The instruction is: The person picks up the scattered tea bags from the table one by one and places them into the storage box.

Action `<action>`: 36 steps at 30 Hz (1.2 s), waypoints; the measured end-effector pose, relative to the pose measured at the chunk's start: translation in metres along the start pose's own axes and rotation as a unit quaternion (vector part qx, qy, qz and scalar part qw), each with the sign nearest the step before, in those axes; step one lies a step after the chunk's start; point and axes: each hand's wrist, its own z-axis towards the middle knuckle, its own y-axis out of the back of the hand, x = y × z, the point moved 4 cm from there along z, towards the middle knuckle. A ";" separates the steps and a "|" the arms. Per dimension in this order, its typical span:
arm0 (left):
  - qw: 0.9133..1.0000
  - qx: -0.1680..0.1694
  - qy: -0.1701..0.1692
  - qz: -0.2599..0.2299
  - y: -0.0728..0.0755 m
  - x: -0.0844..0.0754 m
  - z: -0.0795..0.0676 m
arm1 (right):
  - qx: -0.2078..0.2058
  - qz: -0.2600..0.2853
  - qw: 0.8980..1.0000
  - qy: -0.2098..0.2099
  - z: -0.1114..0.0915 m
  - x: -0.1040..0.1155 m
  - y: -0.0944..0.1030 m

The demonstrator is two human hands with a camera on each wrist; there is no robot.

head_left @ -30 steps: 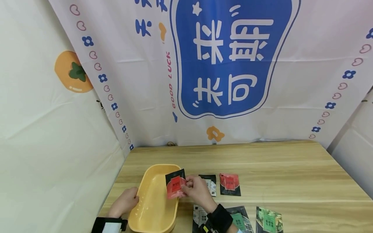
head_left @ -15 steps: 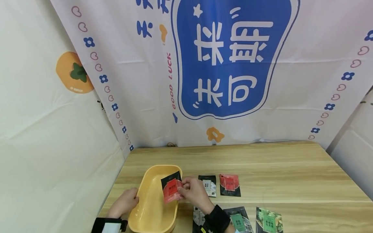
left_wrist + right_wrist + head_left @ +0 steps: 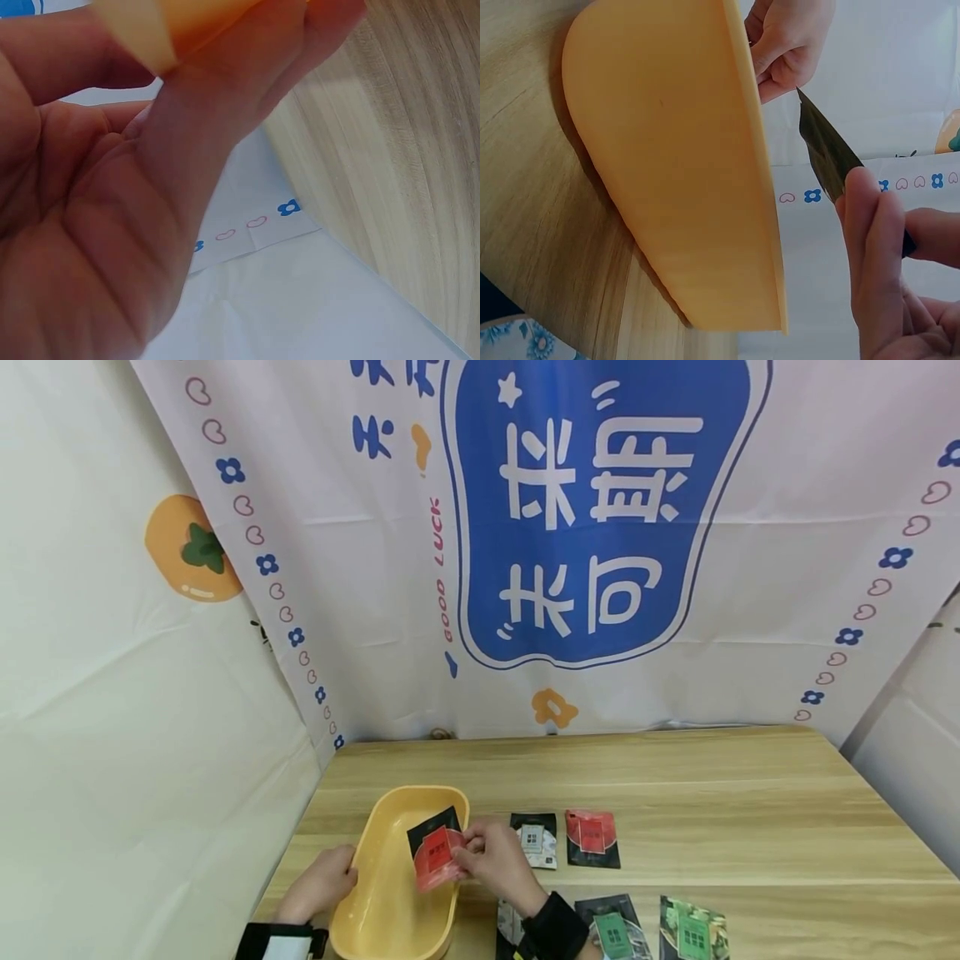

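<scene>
A yellow plastic basin (image 3: pixel 390 902) stands at the left of the table, and my left hand (image 3: pixel 324 881) grips its left rim between thumb and fingers. In the left wrist view that hand (image 3: pixel 172 142) wraps the basin's edge, which shows only in part. Over the basin's right side, my right hand (image 3: pixel 495 864) pinches a red and black sachet (image 3: pixel 437 852) by its lower right edge, printed face up. From the right wrist view the sachet (image 3: pixel 821 146) appears nearly edge-on, held between thumb and fingers above the basin's rim. No other sachet shows inside the basin.
Right of the basin lie a black and white sachet (image 3: pixel 534 839) and another red one (image 3: pixel 592 837). Nearer are a grey sachet (image 3: pixel 510 927) partly under the right wrist, a dark green one (image 3: pixel 615 931) and a light green one (image 3: pixel 693 931). A printed cloth (image 3: pixel 600 693) hangs behind the table.
My right hand has carried the red and black sachet slightly left and down, farther over the basin. The left hand keeps its hold on the rim.
</scene>
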 end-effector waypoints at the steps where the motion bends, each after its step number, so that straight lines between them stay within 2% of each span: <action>1: 1.000 0.001 -0.001 -0.002 0.000 0.000 0.000 | 0.001 -0.003 1.000 -0.002 0.000 0.000 0.000; 6: 1.000 0.005 0.007 -0.015 0.000 0.001 0.000 | -0.003 -0.017 1.000 -0.012 0.001 -0.001 -0.001; 13: 1.000 0.000 0.010 -0.005 0.000 -0.002 0.001 | -0.008 -0.029 1.000 0.002 0.000 -0.001 0.000; 18: 1.000 0.002 0.008 -0.006 -0.001 -0.001 0.001 | -0.001 -0.019 1.000 -0.004 0.000 -0.003 -0.002; 24: 1.000 0.006 0.000 -0.013 0.000 0.000 0.000 | -0.016 -0.098 0.994 0.043 -0.002 -0.004 0.003; 29: 1.000 0.005 -0.002 -0.013 -0.002 0.001 0.001 | -0.027 -0.136 0.988 0.065 -0.005 -0.004 0.018; 36: 1.000 -0.005 0.001 0.000 0.000 0.000 0.002 | -0.039 -0.165 0.984 0.052 -0.010 -0.005 0.056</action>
